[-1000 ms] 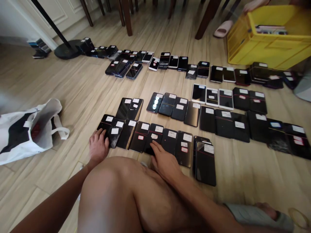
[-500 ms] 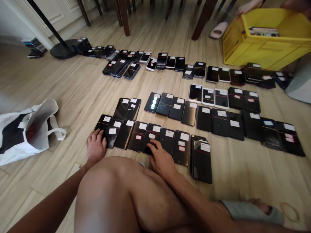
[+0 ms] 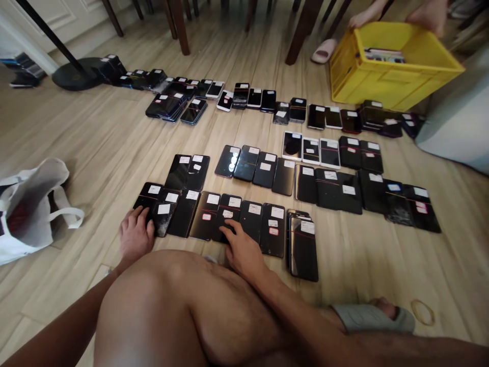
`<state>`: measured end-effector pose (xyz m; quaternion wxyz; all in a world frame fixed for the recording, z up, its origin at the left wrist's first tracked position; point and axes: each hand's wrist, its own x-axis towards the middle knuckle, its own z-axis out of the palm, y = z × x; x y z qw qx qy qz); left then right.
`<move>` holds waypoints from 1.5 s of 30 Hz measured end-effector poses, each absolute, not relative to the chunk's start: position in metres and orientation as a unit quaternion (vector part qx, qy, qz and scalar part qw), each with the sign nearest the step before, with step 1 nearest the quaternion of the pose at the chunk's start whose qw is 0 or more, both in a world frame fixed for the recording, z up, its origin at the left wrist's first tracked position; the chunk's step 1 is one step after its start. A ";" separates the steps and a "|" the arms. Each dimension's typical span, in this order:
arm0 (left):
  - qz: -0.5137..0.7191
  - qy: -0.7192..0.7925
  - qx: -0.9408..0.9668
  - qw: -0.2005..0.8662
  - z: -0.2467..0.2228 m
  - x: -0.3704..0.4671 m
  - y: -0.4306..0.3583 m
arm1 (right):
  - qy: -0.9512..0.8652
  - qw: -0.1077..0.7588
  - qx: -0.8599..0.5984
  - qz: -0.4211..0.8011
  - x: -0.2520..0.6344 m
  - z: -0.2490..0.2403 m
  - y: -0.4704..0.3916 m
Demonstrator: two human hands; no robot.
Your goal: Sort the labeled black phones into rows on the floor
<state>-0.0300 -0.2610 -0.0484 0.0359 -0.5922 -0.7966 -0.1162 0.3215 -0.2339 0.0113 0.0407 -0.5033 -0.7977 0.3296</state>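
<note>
At the left end of the nearest row, my left hand (image 3: 137,233) rests its fingertips on the lower part of a black smartphone (image 3: 147,196). Fingers of my right hand (image 3: 244,248) lie over the lower end of another black smartphone (image 3: 221,210) in the same row, which has white labels and a thin red band. Both hands look open, and neither lifts anything. To the right hand's right are a dark labelled phone (image 3: 250,224), a bronze-black phone (image 3: 272,242) and a small stack of phones (image 3: 303,255).
Further rows of labelled phones (image 3: 263,176) lie across the wooden floor. Another person's hands (image 3: 428,18) hold a yellow crate (image 3: 389,84) at the far right. A white bag (image 3: 34,219) lies left; a round black stand base (image 3: 74,74) and chair legs are behind. A rubber band (image 3: 423,312) lies lower right.
My view has turned slightly right, so everything sits further left in the picture. Both my hands stay on the same phones. More of the other person's hands on the crate shows.
</note>
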 end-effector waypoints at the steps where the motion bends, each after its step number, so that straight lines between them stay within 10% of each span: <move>1: -0.115 -0.796 -0.593 0.035 -0.048 -0.030 -0.261 | -0.798 0.044 -0.503 0.330 0.321 0.011 -0.234; 45: -0.122 -0.805 -0.581 0.014 -0.045 -0.030 -0.259 | -0.754 0.058 -0.631 0.174 0.385 0.022 -0.190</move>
